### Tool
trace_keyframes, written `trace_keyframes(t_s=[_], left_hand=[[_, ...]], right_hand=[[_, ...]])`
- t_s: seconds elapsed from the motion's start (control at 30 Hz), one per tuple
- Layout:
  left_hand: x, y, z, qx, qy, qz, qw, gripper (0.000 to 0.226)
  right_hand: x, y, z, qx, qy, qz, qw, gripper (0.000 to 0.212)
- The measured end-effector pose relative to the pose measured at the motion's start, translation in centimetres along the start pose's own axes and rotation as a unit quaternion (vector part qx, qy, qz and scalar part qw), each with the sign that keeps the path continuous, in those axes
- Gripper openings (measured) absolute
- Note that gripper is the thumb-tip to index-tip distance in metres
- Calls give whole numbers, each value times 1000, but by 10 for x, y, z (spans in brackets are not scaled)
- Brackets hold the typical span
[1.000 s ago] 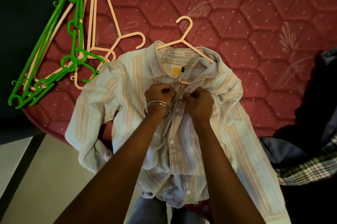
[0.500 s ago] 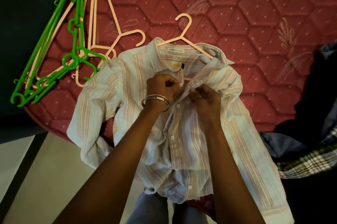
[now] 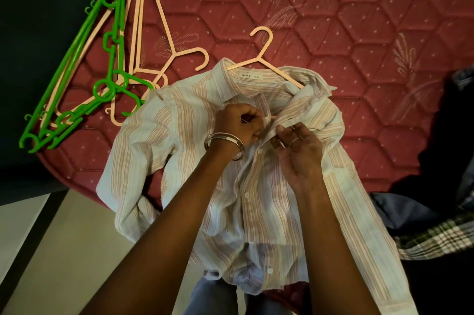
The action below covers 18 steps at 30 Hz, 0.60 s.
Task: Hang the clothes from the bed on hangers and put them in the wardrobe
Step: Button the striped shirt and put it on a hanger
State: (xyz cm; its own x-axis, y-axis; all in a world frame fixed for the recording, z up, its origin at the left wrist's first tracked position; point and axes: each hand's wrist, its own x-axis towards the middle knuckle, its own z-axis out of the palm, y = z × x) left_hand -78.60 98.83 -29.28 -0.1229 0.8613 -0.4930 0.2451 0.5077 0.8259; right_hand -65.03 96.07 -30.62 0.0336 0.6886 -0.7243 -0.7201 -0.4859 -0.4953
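Striped shirt (image 3: pixel 256 173) lay front-up at the near edge of the red mattress (image 3: pixel 333 19), peach hanger (image 3: pixel 259 60) already inside the collar with its hook sticking out on top. Left hand (image 3: pixel 238 122) was fisted on the left placket just below the collar, right hand (image 3: pixel 297 150) pinched the opposite placket edge, both touching at the top button. Spare green and peach hangers (image 3: pixel 102 63) were piled far left; dark and plaid clothes (image 3: pixel 436 225) sat at right.
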Motion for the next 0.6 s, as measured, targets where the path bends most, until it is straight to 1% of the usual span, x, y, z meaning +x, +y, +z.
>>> trace_keyframes(t_s=[0.07, 0.13, 0.3, 0.37, 0.43, 0.5, 0.53, 0.57, 0.6], left_hand=[[3, 1, -1, -4, 2, 3, 1000, 9], [4, 1, -3, 4, -3, 16, 1000, 5], [5, 4, -5, 2, -18, 5, 1000, 2], [4, 3, -4, 1, -21, 1, 1000, 3], [4, 2, -2, -2, -19, -4, 1000, 3], [5, 4, 0, 2, -15, 1, 1000, 3], [6, 5, 1, 8, -13, 6, 1000, 3], [8, 7, 2, 13, -12, 10, 1000, 3], [9, 9, 4, 18, -10, 11, 1000, 3]], right_hand=[[0, -3, 0, 4, -4, 4, 1000, 30], [-1, -6, -1, 9, -5, 12, 1000, 28], [-2, -7, -8, 25, -11, 34, 999, 36], [-4, -7, -10, 26, -4, 23, 999, 33], [-5, -6, -10, -4, 17, -14, 1000, 27], [-4, -4, -10, -80, 47, -75, 993, 29], [-4, -3, -7, -165, 61, -121, 977, 26], [-4, -3, -4, -282, 74, -174, 941, 21], [-3, -2, -1, -393, 85, -221, 888, 19]])
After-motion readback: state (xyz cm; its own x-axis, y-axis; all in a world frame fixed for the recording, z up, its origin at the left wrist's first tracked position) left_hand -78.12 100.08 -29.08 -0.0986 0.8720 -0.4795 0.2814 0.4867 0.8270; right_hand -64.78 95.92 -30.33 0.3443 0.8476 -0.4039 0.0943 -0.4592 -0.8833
